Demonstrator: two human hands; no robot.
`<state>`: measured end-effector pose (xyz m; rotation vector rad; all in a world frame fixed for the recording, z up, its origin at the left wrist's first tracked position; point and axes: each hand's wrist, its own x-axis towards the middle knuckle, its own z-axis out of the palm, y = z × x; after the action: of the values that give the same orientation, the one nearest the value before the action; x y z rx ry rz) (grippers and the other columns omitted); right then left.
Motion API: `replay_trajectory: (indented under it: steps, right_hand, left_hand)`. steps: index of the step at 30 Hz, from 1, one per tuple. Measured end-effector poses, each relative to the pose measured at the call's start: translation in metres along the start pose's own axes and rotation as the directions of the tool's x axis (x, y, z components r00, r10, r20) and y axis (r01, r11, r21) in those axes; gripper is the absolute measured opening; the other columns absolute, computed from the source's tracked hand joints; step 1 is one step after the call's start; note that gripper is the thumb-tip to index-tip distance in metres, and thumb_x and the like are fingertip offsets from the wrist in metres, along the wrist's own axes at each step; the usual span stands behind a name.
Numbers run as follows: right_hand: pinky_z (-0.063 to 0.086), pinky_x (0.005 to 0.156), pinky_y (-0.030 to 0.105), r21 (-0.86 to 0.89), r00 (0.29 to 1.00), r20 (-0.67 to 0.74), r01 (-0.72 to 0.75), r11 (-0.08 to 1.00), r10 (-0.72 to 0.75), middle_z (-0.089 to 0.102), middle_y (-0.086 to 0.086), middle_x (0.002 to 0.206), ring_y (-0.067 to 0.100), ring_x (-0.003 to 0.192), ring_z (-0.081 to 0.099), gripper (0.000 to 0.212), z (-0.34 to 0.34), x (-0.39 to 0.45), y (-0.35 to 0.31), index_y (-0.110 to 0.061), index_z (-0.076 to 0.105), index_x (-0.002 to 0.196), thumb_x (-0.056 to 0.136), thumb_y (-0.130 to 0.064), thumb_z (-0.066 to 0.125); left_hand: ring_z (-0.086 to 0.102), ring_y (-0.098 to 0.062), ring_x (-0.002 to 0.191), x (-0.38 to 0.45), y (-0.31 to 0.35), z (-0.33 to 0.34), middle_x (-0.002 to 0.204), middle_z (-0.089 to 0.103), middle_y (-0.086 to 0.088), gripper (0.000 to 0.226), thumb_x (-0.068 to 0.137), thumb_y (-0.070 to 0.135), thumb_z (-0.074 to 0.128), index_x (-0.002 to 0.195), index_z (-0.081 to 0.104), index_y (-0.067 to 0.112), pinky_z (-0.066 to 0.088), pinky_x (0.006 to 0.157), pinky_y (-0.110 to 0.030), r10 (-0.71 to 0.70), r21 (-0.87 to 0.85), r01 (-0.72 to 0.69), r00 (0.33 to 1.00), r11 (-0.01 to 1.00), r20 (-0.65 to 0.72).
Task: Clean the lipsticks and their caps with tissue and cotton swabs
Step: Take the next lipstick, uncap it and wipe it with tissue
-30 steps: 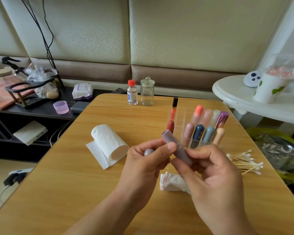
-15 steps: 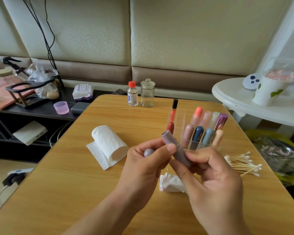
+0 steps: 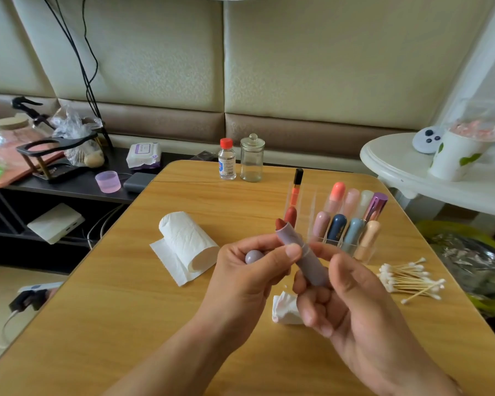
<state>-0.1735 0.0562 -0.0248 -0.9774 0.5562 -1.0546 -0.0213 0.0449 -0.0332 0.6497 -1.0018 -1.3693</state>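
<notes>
— What is held nearest the near edge of the table (image 3: 103, 324)?
— A mauve lipstick (image 3: 303, 254) is gripped by the right hand (image 3: 352, 318), fingers curled round its lower barrel; it is tilted, and a reddish-brown tip is seen at its upper end. The tube's upper part is pinched by the left hand (image 3: 252, 278), thumb pressed on the barrel, and a rounded mauve cap (image 3: 253, 256) is tucked in the same hand's fingers.

— And below the hands?
— A crumpled tissue (image 3: 283, 308) is seen lying on the table, partly hidden by the right hand.

— Further out?
— A tissue roll (image 3: 187, 241) is laid on its side toward the left edge; a heap of cotton swabs (image 3: 409, 281) is spread near the right edge. Just beyond the hands, capped lipsticks are stood in a clear organizer (image 3: 337, 221).

— At the far edge?
— A red-capped bottle (image 3: 227, 159) and a lidded glass jar (image 3: 251, 158) are placed side by side.
</notes>
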Motion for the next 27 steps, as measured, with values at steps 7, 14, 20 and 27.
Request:
replay_trajectory:
  steps: [7, 14, 20, 27]
  right_hand:
    - [0.033, 0.034, 0.018, 0.009, 0.998, 0.012, -0.057, 0.998, 0.057, 0.058, 0.021, 0.064, 0.019, 0.037, 0.055, 0.052, 0.004, 0.000, 0.004, -0.005, 0.071, 0.078, 0.063, -0.051, 0.090]
    - [0.031, 0.031, 0.017, -0.213, 0.992, -0.125, -0.009, 0.977, -0.018, 0.064, 0.023, 0.069, 0.027, 0.043, 0.060, 0.064, 0.006, -0.001, 0.008, -0.013, 0.074, 0.094, 0.057, -0.065, 0.086]
    - [0.028, 0.031, 0.014, -0.110, 0.993, -0.101, -0.073, 0.991, 0.062, 0.055, 0.021, 0.059, 0.022, 0.031, 0.050, 0.059, 0.007, -0.003, 0.009, 0.007, 0.061, 0.077, 0.089, -0.050, 0.068]
    - [0.032, 0.032, 0.018, -0.253, 0.995, -0.094, 0.013, 0.967, -0.038, 0.062, 0.021, 0.070, 0.028, 0.043, 0.057, 0.054, 0.002, 0.000, 0.013, -0.011, 0.072, 0.087, 0.071, -0.063, 0.077]
  left_hand:
    - [0.048, -0.030, 0.077, 0.000, 0.001, -0.001, 0.076, 0.060, -0.018, 0.022, 0.072, 0.023, 0.077, 0.085, 0.076, 0.005, 0.041, 0.079, -0.036, -0.011, -0.010, 0.011, 1.000, 1.000, 0.029]
    - [0.048, -0.019, 0.070, 0.002, 0.001, -0.004, 0.067, 0.059, -0.005, 0.021, 0.067, 0.027, 0.079, 0.081, 0.078, 0.012, 0.043, 0.076, -0.030, -0.023, 0.007, 0.024, 0.999, 1.000, -0.046]
    - [0.050, -0.008, 0.057, 0.000, 0.003, -0.002, 0.056, 0.059, 0.005, 0.015, 0.073, 0.025, 0.073, 0.078, 0.077, 0.011, 0.044, 0.067, -0.024, -0.038, 0.015, 0.037, 0.998, 0.999, 0.043]
    - [0.048, -0.024, 0.068, 0.001, 0.001, -0.002, 0.063, 0.061, -0.004, 0.017, 0.071, 0.026, 0.078, 0.079, 0.077, 0.010, 0.046, 0.076, -0.031, -0.040, 0.049, 0.041, 0.999, 0.998, -0.018]
